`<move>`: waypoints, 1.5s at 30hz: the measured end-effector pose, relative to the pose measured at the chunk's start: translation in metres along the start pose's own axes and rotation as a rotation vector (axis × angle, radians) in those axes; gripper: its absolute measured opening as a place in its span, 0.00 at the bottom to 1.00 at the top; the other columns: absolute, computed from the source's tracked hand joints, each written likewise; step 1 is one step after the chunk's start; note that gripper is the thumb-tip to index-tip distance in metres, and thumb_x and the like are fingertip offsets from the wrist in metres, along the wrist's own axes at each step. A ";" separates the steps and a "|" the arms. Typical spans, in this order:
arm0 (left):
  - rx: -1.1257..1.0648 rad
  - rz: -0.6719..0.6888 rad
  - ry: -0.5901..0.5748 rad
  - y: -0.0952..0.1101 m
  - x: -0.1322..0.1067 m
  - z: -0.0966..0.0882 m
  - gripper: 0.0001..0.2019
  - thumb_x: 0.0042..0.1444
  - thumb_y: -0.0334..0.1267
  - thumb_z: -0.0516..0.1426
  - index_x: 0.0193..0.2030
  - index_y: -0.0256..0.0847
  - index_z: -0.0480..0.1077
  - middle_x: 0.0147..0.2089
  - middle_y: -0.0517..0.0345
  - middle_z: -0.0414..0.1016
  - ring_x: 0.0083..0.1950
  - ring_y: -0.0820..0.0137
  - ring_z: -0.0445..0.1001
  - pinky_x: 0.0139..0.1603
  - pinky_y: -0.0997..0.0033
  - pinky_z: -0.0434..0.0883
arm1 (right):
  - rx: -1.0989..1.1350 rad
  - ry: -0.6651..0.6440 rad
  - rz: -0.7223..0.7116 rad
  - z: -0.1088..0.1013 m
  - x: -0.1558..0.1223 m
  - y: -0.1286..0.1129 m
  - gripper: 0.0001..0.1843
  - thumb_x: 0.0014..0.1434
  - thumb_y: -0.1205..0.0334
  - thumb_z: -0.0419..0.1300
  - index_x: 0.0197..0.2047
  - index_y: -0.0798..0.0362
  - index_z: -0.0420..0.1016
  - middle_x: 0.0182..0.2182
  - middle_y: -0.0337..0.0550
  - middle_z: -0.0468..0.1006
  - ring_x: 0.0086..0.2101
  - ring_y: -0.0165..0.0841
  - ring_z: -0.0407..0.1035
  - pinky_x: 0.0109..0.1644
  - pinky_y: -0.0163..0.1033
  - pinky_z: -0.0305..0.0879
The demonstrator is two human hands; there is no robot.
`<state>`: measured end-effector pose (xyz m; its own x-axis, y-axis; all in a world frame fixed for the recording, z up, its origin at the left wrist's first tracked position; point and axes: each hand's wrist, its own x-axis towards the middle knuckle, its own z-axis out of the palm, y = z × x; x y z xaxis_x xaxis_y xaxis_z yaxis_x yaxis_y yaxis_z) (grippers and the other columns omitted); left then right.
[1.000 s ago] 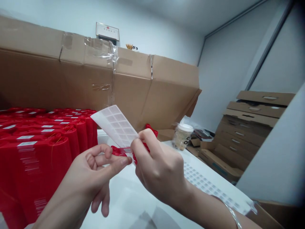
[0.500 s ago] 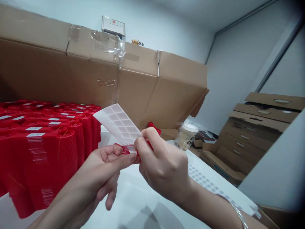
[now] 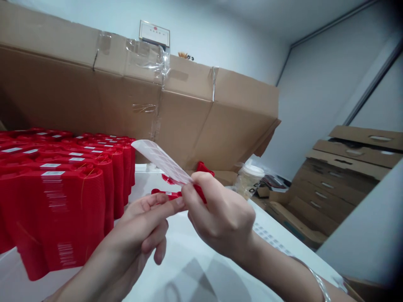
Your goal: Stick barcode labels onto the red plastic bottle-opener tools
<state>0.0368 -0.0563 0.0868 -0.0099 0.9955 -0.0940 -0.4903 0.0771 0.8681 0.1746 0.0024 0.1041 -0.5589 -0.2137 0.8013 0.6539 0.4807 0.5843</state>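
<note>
My right hand (image 3: 220,214) is closed in a pinch on a white sticker sheet (image 3: 159,159) that juts up to the left, and on a flat red plastic piece (image 3: 201,176) behind it. My left hand (image 3: 143,226) presses its forefinger and thumb against the near end of that red piece (image 3: 163,193), where a small white label sits. Both hands hover above the white table (image 3: 182,268).
Rows of stacked red plastic pieces (image 3: 56,188) with white labels fill the left. A big open cardboard box (image 3: 176,109) stands behind. A lidded cup (image 3: 248,178) and another sticker sheet (image 3: 270,241) lie at the right. Flat cartons (image 3: 343,176) are stacked further right.
The sticker sheet has tilted flatter, away from the camera. My left fingers have stretched out along the red piece. The view has shifted slightly left and down.
</note>
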 end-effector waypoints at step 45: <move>0.209 0.262 0.118 0.008 -0.008 -0.007 0.24 0.45 0.48 0.72 0.30 0.44 0.61 0.19 0.72 0.73 0.07 0.89 0.49 0.08 0.88 0.57 | 0.295 -0.084 0.353 -0.010 0.008 0.010 0.15 0.51 0.82 0.46 0.26 0.55 0.67 0.32 0.41 0.67 0.24 0.25 0.60 0.24 0.33 0.53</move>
<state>0.0268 -0.0642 0.0908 -0.2187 0.9706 0.1002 -0.2688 -0.1587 0.9500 0.1817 -0.0032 0.1181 -0.3754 0.0706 0.9242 0.6456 0.7354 0.2060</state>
